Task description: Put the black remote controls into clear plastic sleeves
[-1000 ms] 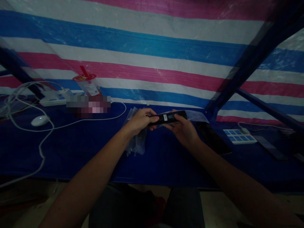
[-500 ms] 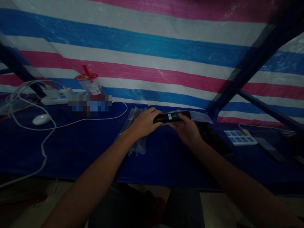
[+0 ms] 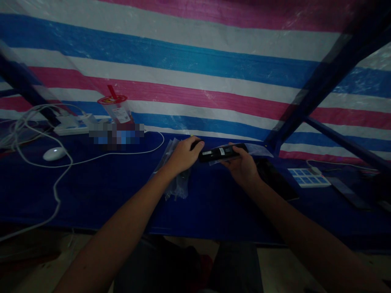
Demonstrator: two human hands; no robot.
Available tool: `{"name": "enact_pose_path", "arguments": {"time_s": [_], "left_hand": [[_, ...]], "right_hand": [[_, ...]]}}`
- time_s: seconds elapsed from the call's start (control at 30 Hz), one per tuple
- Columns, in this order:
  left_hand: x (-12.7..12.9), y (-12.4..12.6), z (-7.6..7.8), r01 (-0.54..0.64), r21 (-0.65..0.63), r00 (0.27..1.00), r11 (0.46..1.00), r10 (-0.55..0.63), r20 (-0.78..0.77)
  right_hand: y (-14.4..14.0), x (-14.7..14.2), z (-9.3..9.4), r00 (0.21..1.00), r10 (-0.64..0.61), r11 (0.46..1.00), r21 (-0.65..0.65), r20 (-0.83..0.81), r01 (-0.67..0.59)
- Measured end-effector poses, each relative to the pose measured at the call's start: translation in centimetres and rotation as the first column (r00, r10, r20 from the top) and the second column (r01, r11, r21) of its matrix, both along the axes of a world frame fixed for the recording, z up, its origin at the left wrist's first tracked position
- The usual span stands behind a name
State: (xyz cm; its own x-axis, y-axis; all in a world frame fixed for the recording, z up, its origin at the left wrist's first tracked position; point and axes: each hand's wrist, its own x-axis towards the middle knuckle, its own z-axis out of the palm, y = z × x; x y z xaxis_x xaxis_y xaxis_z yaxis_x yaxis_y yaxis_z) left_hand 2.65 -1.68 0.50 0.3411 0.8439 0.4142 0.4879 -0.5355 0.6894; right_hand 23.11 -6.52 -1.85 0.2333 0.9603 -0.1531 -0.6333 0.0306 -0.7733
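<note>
Now we hold the black device (image 3: 220, 153) over the blue surface (image 3: 100, 187), right hand (image 3: 242, 167) pinching it with its clear bag (image 3: 259, 149), left hand (image 3: 183, 154) curled at its end; next probably calls for sliding it into the bag

A dark blue table (image 3: 100, 191) is carrying every item listed here. A white mouse (image 3: 54, 153) is glowing faintly near the table's left end. A white cable (image 3: 61, 171) is looping around the mouse and trailing off the table's front edge. A white power strip (image 3: 73, 126) is lying at the table's back left. A clear cup with a red lid and straw (image 3: 117, 110) is standing just right of that strip. A blue-and-white keypad (image 3: 308, 177) is resting toward the table's right end. A striped tarpaulin (image 3: 195, 73) is hanging behind the table.
</note>
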Motion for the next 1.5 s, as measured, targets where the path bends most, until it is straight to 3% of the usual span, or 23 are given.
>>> {"name": "enact_pose_path", "arguments": {"time_s": [0.17, 0.37, 0.73, 0.97, 1.13, 1.5], "left_hand": [[0.0, 0.2, -0.3, 0.024, -0.072, 0.996, 0.997, -0.018, 0.087], [0.3, -0.1, 0.0, 0.028, -0.075, 0.997, 0.997, -0.022, 0.08], [0.2, -0.6, 0.2, 0.064, 0.031, 0.998, 0.997, -0.063, -0.012], [0.1, -1.0, 0.0, 0.127, 0.2, 0.972, 0.972, -0.081, -0.22], [0.0, -1.3, 0.1, 0.199, 0.18, 0.948, 0.963, -0.142, -0.284], [0.0, -1.4, 0.2, 0.207, 0.119, 0.945, 0.971, -0.167, -0.28]], "right_hand": [[0.1, 0.0, -0.2, 1.0, 0.009, 1.0, -0.009, -0.004, -0.009], [0.0, -0.1, 0.0, 1.0, 0.01, 1.0, -0.001, -0.01, -0.01], [-0.1, -0.3, 0.2, 1.0, 0.003, 1.0, 0.007, -0.02, -0.003], [-0.1, -0.3, 0.2, 1.0, 0.008, 1.0, 0.009, -0.001, -0.008], [-0.1, -0.3, 0.0, 1.0, 0.021, 0.999, 0.033, 0.002, -0.021], [-0.2, -0.3, -0.3, 0.998, 0.062, 0.996, 0.071, -0.009, -0.061]]}}
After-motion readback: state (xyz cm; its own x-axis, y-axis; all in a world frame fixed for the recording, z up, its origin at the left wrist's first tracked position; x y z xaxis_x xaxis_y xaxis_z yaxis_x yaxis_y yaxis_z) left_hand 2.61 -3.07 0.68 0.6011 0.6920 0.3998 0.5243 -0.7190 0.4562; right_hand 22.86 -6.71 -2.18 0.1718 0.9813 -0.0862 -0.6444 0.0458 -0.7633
